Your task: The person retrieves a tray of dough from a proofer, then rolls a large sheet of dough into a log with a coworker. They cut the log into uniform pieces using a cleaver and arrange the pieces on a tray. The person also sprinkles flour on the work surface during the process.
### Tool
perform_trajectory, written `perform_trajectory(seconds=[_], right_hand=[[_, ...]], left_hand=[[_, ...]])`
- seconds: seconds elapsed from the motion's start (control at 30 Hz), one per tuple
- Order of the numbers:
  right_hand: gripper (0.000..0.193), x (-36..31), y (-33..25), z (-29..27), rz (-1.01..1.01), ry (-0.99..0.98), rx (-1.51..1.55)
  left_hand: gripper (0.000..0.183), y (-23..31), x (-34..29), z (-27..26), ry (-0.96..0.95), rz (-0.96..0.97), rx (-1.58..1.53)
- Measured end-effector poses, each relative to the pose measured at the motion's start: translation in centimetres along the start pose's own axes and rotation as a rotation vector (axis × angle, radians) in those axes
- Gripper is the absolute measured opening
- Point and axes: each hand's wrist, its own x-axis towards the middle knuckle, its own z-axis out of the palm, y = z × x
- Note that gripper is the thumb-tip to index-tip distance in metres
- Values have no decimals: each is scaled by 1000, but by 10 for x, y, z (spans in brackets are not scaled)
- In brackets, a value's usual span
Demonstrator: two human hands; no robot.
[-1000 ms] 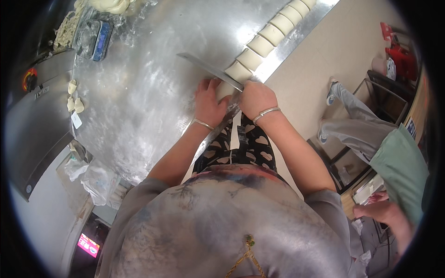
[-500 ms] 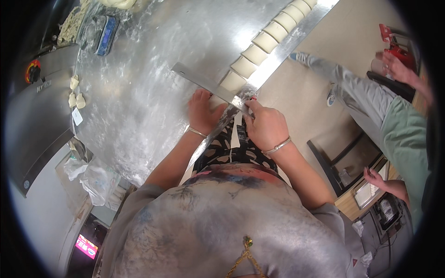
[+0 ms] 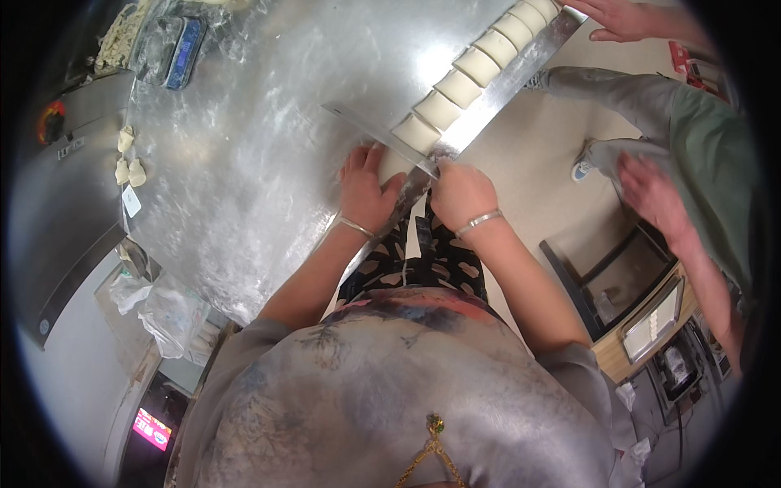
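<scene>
My right hand (image 3: 465, 198) is closed round the handle of a broad-bladed knife (image 3: 370, 130). The blade stands nearly edge-on across a dough log, beside the nearest cut piece. My left hand (image 3: 368, 189) grips the short near end of the dough (image 3: 394, 164), thumb on one side and fingers on the other, just on my side of the blade. Beyond the knife, a row of cut white dough pieces (image 3: 458, 88) runs away to the upper right along the table edge. My palm and the blade partly hide the near dough.
The floured metal table (image 3: 268, 154) carries a blue-fronted scale (image 3: 185, 54) at the far left. Small dough lumps (image 3: 130, 169) lie by its left edge. On the right, a co-worker in a green top (image 3: 708, 154) has one hand (image 3: 614, 18) at the row's far end.
The knife has shifted slightly away from me and turned more edge-on. My left hand has moved a little right. The co-worker has come closer, with a hand now at the table's far edge.
</scene>
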Motion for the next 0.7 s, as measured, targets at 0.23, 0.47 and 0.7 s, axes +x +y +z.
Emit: perform_trajectory(seconds=[0.23, 0.47, 0.7], right_hand=[[15, 18, -6, 9, 43, 2, 43], [17, -40, -15, -10, -134, 175, 184], [24, -65, -18, 3, -117, 107, 192]], left_hand=[[53, 2, 0, 1, -11, 18, 18], [55, -24, -23, -9, 51, 24, -100], [47, -37, -41, -10, 8, 12, 19]])
